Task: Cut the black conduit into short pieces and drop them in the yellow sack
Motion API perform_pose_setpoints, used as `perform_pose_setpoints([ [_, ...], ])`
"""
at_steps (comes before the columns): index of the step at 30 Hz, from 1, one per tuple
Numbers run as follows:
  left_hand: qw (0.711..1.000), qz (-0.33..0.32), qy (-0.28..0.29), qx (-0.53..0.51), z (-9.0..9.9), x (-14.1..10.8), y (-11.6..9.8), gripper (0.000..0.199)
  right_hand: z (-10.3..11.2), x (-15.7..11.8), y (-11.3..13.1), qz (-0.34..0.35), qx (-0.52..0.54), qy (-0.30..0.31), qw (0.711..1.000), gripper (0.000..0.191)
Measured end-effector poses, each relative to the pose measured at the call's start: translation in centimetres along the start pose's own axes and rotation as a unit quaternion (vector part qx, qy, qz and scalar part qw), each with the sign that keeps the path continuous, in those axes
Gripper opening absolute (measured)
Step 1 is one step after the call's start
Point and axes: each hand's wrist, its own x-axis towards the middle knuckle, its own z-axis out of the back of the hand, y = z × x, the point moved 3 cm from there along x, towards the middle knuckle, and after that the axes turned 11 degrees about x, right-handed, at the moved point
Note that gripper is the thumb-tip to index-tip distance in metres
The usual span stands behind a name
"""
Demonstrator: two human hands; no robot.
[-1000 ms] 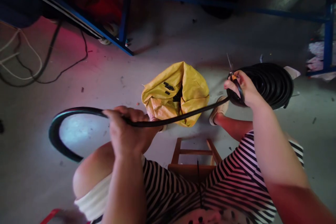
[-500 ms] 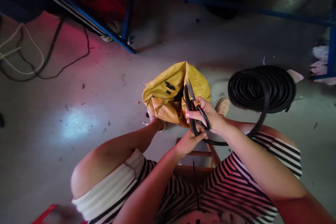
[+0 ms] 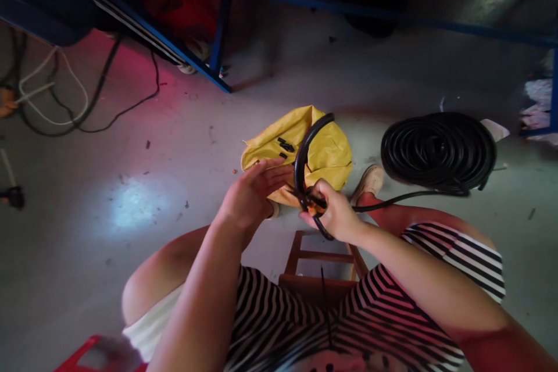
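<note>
A black corrugated hose (image 3: 307, 142) arcs up over a yellow bag (image 3: 333, 154) on the floor. My right hand (image 3: 335, 215) is closed on black-handled scissors (image 3: 314, 204) with an orange pivot, pressed against the hose's lower part. My left hand (image 3: 257, 189) is beside the hose, its fingers spread and flat, touching or just short of it. The hose trails right along the floor to a large black coil (image 3: 438, 151). Short black cut pieces (image 3: 285, 145) lie on the bag.
I sit on a small wooden stool (image 3: 305, 258), my feet by the bag. A blue metal frame (image 3: 218, 23) stands behind, with cables (image 3: 65, 110) on the floor at left. A red object (image 3: 76, 354) sits at bottom left.
The long loop of hose that was stretched out to the left was drawn in. My hands came together over the bag, and the hose end now arcs upward by my opened left hand.
</note>
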Motion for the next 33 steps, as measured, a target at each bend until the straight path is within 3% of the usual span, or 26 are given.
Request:
perform_pose_setpoints([
  [3,0.998,0.027,0.045,-0.039,-1.3,0.6,-2.6,0.051,-1.2,-0.9,-0.3,0.015,-0.016,0.030,0.999,0.034],
  [7,0.996,-0.002,0.086,-0.019,-2.4,0.1,-4.4,0.047,-2.3,-1.8,-0.5,0.016,-0.021,0.042,0.999,0.032],
  [9,0.995,-0.002,0.099,-0.006,-2.6,-0.8,-4.4,0.050,-2.4,-1.9,-0.5,0.010,-0.003,0.033,0.999,0.036],
  [15,0.994,-0.043,0.068,0.080,-2.6,-3.1,-4.8,0.046,-2.1,-1.5,-0.5,-0.017,0.049,0.017,0.999,0.041],
  [20,0.993,-0.029,0.085,0.078,-2.2,-2.6,-5.1,0.045,-2.3,-1.7,-0.6,-0.036,0.057,0.022,0.998,0.043],
  [29,0.976,-0.028,0.187,0.108,-1.4,-1.6,-4.7,0.037,-2.4,-1.5,-1.3,-0.045,0.055,0.064,0.995,0.048],
  [33,0.989,-0.016,0.143,0.044,-1.5,-2.4,-4.4,0.033,-2.2,-1.6,-1.2,-0.027,0.093,0.085,0.992,0.047],
])
